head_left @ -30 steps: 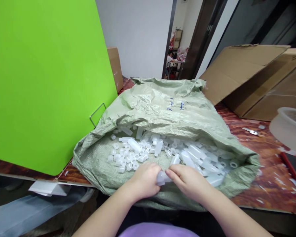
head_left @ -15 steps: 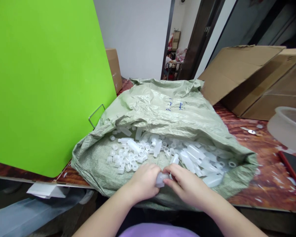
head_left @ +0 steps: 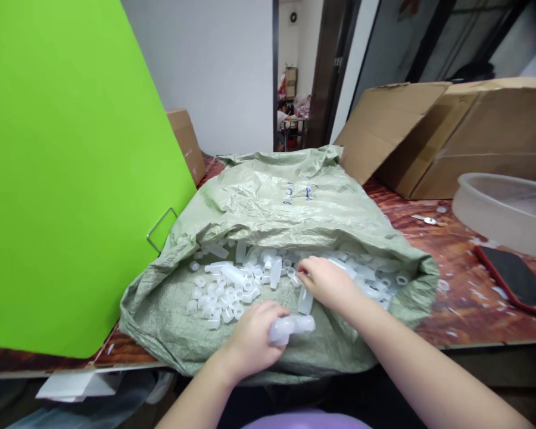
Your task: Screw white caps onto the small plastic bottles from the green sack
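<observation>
My left hand (head_left: 256, 336) is closed around a translucent white plastic bottle (head_left: 301, 325), whose end sticks out to the right above the sack's front edge. Another rounded translucent piece may be in the same grip; I cannot make out its shape. My right hand (head_left: 328, 283) is over the pile in the sack (head_left: 170, 304), its fingers curled together, and whatever they hold is hidden. Just below them a translucent bottle (head_left: 304, 301) lies on the sack lining. Small white plastic caps (head_left: 223, 301) lie heaped on the left, with more bottles (head_left: 234, 274) among them.
A large green board (head_left: 80, 179) stands on the left, a wire handle (head_left: 162, 229) beside it. At right are an open cardboard box (head_left: 486, 137), a translucent tub (head_left: 486, 208), a key (head_left: 426, 220) and a phone (head_left: 516, 277). A person sits beyond the doorway.
My right hand has left the piece in my left hand and moved up into the pile. My left hand still holds the bottle. The view has shifted right.
</observation>
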A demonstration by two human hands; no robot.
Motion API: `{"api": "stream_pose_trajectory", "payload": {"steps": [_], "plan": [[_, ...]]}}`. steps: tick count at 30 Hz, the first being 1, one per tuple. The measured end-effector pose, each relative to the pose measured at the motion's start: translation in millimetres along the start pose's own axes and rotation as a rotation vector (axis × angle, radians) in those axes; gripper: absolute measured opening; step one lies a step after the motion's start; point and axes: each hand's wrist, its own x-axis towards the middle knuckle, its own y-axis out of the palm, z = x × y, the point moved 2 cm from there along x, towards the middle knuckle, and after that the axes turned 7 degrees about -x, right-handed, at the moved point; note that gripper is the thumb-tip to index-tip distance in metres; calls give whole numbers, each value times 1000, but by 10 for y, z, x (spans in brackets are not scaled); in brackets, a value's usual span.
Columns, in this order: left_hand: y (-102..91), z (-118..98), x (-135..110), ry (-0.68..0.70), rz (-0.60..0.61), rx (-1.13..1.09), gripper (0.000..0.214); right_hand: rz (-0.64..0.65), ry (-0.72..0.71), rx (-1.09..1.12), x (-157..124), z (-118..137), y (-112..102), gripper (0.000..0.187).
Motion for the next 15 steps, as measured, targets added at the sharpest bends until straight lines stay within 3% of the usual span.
{"api": "stream_pose_trajectory", "payload": {"steps": [4,10,15], "plan": [[-161,-90,-206,93,-295,-201,53,38,-6,-104,178,124,131,14],[-261,-300,-430,41,-343,-616,82,60,-39,-181,203,233,223,22],[-253,-226,-404,-179,-596,-1042,57,34,-35,-199,176,199,206,16]]}}
